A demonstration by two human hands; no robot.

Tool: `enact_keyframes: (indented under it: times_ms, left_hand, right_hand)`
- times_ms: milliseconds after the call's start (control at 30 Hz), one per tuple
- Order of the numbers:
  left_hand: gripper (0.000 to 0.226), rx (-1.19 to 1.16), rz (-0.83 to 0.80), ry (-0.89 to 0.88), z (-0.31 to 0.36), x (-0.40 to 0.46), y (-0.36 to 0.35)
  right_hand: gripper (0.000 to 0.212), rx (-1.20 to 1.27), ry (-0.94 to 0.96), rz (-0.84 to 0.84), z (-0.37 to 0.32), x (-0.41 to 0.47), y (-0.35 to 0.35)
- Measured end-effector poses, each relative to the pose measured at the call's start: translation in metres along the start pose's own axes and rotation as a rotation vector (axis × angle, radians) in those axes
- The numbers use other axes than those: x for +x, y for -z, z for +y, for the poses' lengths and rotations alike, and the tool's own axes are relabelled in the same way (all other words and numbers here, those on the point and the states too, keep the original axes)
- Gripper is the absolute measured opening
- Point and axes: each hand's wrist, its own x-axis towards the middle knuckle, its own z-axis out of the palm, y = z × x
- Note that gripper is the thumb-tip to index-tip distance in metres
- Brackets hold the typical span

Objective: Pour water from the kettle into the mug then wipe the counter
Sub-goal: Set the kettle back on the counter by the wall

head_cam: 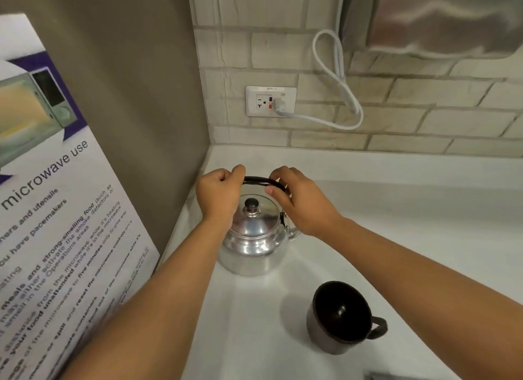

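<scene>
A shiny metal kettle (252, 243) with a domed lid and black knob stands on the white counter (396, 238) near the left wall. Its black arched handle (257, 180) stands upright over the lid. My left hand (219, 194) is closed around the handle's left end. My right hand (300, 201) grips the handle's right end, thumb underneath. A dark empty mug (341, 317) sits upright in front and to the right of the kettle, its handle pointing right.
A microwave-use poster (56, 224) hangs on the brown left wall. A wall socket (270, 100) with a white plug and looped cable (339, 88) sits on the brick backsplash. A steel appliance (447, 17) hangs at the upper right.
</scene>
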Motion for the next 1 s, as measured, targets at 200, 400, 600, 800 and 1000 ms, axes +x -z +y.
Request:
enact_keyframes:
  times_ms: [200,400,600,800,1000]
  left_hand:
    - [0.043,0.009,0.024,-0.022,-0.009,0.008,-0.002]
    - [0.030,0.142,-0.032,-0.173,-0.015,0.010,-0.004]
    - [0.018,0.203,-0.128,-0.105,-0.023,0.025,-0.004]
    - [0.025,0.285,-0.209,0.113,-0.022,0.041,-0.010]
    - [0.037,0.519,-0.264,0.213,-0.020,0.046,-0.014]
  right_hand:
    - [0.025,-0.009,0.029,0.048,0.007,0.009,-0.009]
    - [0.030,-0.071,0.015,0.101,0.018,0.022,-0.020]
    - [0.034,-0.042,-0.128,0.054,0.028,0.038,-0.029]
    - [0.014,0.113,-0.341,0.016,0.032,0.048,-0.031]
    - [0.018,0.129,-0.449,-0.068,0.036,0.053,-0.035]
